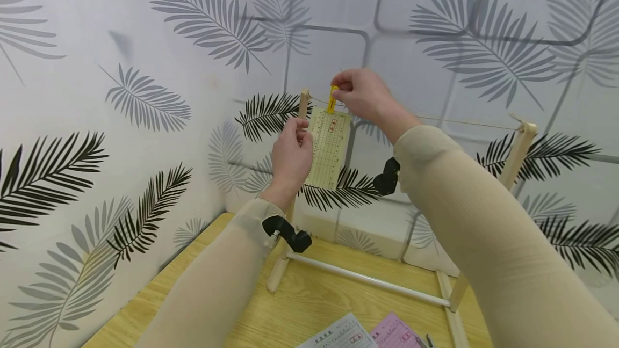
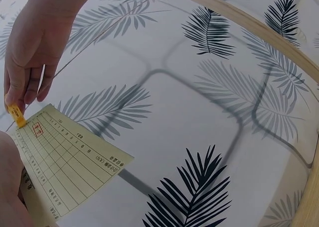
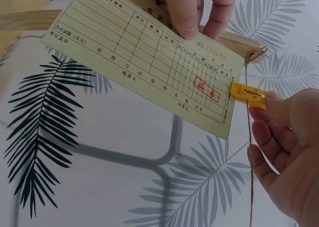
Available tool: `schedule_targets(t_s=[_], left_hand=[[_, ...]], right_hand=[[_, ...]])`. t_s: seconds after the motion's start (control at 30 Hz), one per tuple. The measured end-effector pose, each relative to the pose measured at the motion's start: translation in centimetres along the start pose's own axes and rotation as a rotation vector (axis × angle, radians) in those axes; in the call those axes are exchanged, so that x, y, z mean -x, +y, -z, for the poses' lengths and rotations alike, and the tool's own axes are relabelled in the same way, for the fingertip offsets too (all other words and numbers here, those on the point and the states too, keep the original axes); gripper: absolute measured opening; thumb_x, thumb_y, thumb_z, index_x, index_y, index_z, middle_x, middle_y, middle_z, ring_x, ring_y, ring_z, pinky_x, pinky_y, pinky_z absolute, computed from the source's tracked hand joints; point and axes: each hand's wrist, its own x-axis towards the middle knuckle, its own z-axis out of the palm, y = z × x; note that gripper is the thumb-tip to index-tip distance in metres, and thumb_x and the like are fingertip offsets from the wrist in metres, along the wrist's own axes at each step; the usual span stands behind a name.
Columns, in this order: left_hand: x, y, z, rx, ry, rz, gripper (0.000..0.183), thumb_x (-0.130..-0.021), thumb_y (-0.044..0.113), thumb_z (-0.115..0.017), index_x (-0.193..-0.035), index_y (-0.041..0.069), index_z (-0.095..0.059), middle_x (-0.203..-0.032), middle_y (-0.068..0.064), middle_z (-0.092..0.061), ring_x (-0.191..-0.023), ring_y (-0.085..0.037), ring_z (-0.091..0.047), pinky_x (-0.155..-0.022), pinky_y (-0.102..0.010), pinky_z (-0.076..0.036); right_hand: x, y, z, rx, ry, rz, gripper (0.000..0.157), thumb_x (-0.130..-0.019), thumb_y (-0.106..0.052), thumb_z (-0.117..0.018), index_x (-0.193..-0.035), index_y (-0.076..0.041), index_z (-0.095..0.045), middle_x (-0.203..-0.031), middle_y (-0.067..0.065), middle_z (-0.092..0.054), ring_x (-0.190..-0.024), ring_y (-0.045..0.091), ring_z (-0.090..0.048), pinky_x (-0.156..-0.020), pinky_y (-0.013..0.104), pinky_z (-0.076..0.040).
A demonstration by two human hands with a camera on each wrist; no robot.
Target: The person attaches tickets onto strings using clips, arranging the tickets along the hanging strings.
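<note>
A pale yellow printed receipt slip [image 1: 329,149] hangs lengthwise at a thin string [image 1: 464,122], its top edge in a yellow clothespin [image 1: 332,100]. My right hand [image 1: 365,95] pinches the upper end of that clothespin between thumb and fingers. In the right wrist view the clothespin [image 3: 249,94] sits across both string and slip edge. My left hand [image 1: 292,152] holds the slip's left edge; the right wrist view shows its thumb on the front of the paper [image 3: 144,62], with the fingers partly hidden behind.
The string runs between two posts of a wooden frame [image 1: 517,154], joined low down by a white rod [image 1: 367,278]. On the wooden table [image 1: 261,316] lie a white slip [image 1: 338,334], a pink slip [image 1: 394,332] and dark-tipped objects at the bottom edge. A leaf-patterned wall stands close behind.
</note>
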Motion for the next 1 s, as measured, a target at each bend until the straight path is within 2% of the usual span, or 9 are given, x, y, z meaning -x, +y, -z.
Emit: schedule_targets(t_s=[0.37, 1.0], left_hand=[[0.17, -0.1, -0.25, 0.013, 0.036, -0.001, 0.022, -0.107, 0.018, -0.049, -0.128, 0.017, -0.056, -0.105, 0.001, -0.067, -0.076, -0.015, -0.06, -0.064, -0.035, -0.047], [0.13, -0.15, -0.41, 0.035, 0.046, 0.013, 0.022, -0.107, 0.019, -0.048, -0.128, 0.019, -0.055, -0.102, 0.002, -0.067, -0.072, -0.015, -0.059, -0.06, -0.033, -0.045]], right_hand=[[-0.2, -0.08, -0.12, -0.009, -0.01, -0.01, 0.035, -0.105, -0.022, -0.057, -0.138, -0.01, -0.059, -0.128, 0.005, -0.063, -0.119, 0.018, -0.055, -0.098, 0.035, -0.046], [-0.27, -0.15, -0.24, -0.035, -0.042, -0.003, 0.038, -0.106, -0.021, -0.053, -0.142, -0.009, -0.056, -0.133, 0.008, -0.06, -0.124, 0.021, -0.052, -0.101, 0.037, -0.044]])
